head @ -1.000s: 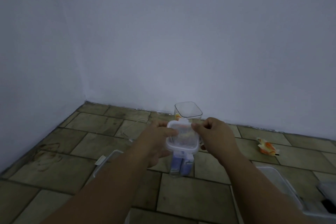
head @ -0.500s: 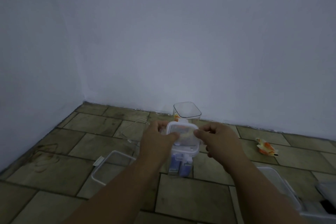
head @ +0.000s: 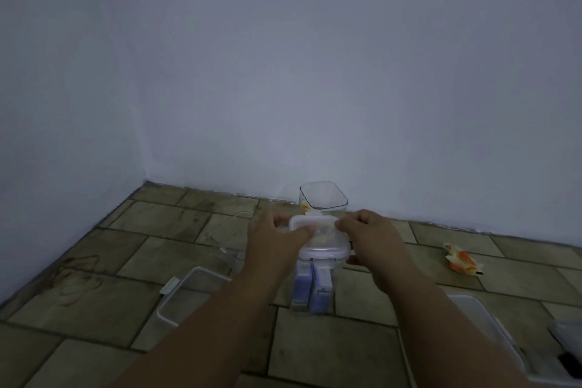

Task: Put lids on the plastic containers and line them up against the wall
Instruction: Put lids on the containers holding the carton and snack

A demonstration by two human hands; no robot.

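Observation:
A tall clear plastic container (head: 313,290) with bluish contents stands on the tiled floor in front of me. A white-rimmed lid (head: 321,238) sits on its top. My left hand (head: 274,239) grips the lid's left side, thumb laid over the top. My right hand (head: 371,239) grips the right side, fingers curled over the edge. Behind it, close to the wall (head: 346,88), stands an open clear container (head: 324,197) without a lid.
A loose lid (head: 189,294) lies on the floor at the left and another clear lid (head: 225,230) further back. An orange and white scrap (head: 463,261) lies at the right. More plastic pieces (head: 491,334) sit at the lower right.
Both hands and the lidded container have shifted slightly away from me, toward the wall. The grip on the lid looks the same.

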